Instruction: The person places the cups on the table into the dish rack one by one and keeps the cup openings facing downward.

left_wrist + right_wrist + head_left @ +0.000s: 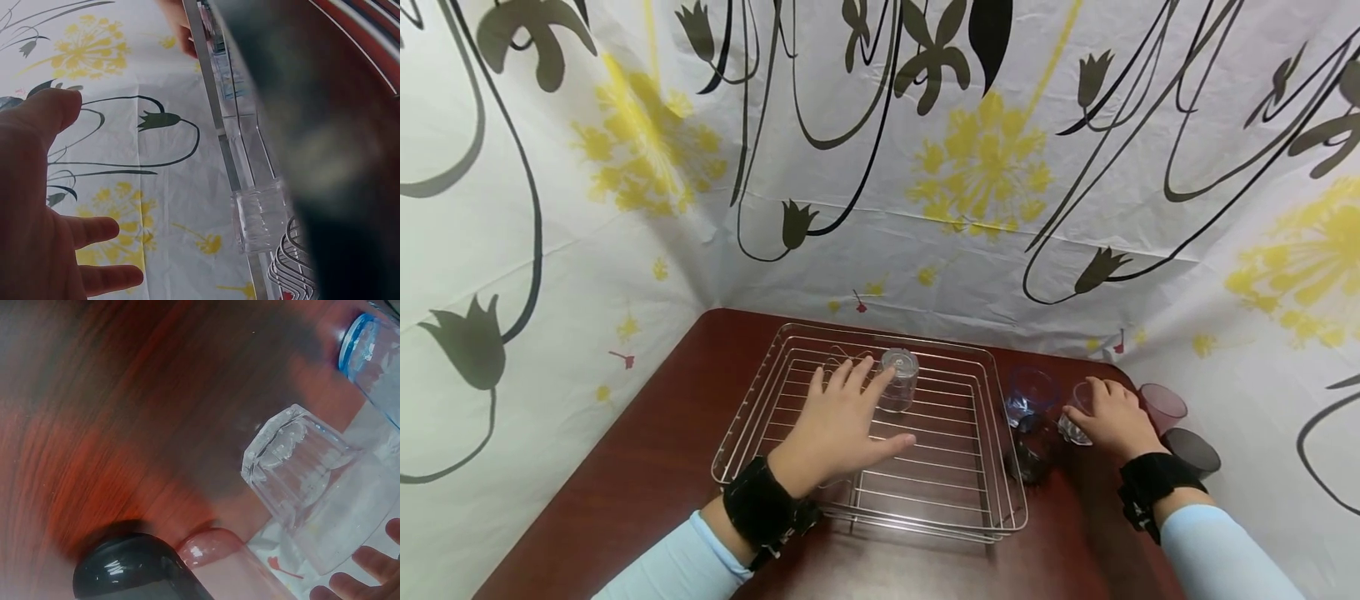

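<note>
My left hand (838,421) hovers over a wire rack (1017,500) with its fingers spread and nothing in it. Near its fingertips, an upside-down clear glass (901,392) stands on the rack; the left wrist view shows this glass (259,219) beyond the spread fingers. On the right, my right hand (1116,417) reaches around a clear faceted glass (1075,430) standing upright on the table. In the right wrist view its loosely bent fingers (375,565) lie close beside the rim of that glass (300,469), without a visible grip.
A blue glass (1032,393) and a dark glass (1032,458) stand between the rack and my right hand. Right of that hand are a pink cup (1165,408) and a dark grey cup (1193,454). A patterned curtain (880,233) encloses the table.
</note>
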A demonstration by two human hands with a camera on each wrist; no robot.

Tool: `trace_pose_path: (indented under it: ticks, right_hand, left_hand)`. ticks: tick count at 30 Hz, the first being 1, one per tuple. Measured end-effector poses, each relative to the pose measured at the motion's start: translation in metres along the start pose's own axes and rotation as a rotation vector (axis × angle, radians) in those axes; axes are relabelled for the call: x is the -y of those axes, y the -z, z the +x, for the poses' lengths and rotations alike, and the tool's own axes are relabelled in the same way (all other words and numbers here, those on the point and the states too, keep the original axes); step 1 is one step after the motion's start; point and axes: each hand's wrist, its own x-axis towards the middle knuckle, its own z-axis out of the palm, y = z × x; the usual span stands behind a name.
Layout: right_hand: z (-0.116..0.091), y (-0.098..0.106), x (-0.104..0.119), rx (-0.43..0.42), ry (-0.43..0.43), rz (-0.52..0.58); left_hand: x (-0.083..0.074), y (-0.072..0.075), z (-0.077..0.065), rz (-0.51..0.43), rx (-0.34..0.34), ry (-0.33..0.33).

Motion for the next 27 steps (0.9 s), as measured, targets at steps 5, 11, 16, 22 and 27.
trace_pose_path:
  ticks: [5,11,16,22,27]
  right_hand:
    - [0.004,-0.006,-0.003,-0.003,0.006,-0.010]
    - [0.007,-0.009,-0.006,0.020,0.003,-0.020]
    - [0.009,-0.010,-0.009,0.030,0.006,-0.016]
    - [0.015,-0.015,-0.013,0.042,0.010,-0.009]
    - [0.018,-0.018,-0.013,0.070,-0.014,0.004]
  left_hand:
    - [0.001,-0.003,-0.001,0.005,0.007,0.009]
    - [0.003,-0.007,-0.003,-0.019,0.004,0.014]
    - [0.005,-0.008,-0.003,-0.014,-0.011,0.019]
    - [0.008,-0.007,-0.003,0.010,-0.013,0.017]
    - [0.008,-0.009,-0.003,0.019,0.000,0.029]
